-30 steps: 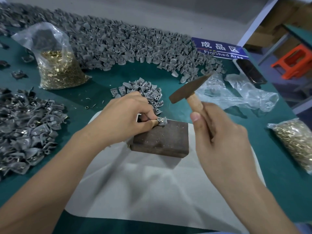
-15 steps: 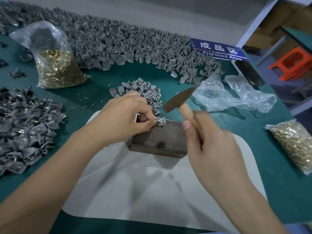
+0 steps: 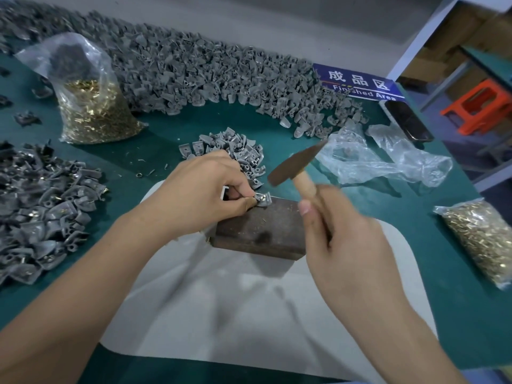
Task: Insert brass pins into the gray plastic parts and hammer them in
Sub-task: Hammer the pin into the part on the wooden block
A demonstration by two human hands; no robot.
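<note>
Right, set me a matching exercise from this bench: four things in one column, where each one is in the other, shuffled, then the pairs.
Things
1. hammer
2. gray plastic part
3. phone
4. left bag of brass pins

Places
A. lying by the blue Finished Area sign
B. gripped in the right hand, head raised above the block
C. standing at the far left, next to the long heap of gray parts
D. pinched by the left hand on the dark metal block

Pairs: 1-B, 2-D, 3-A, 4-C
</note>
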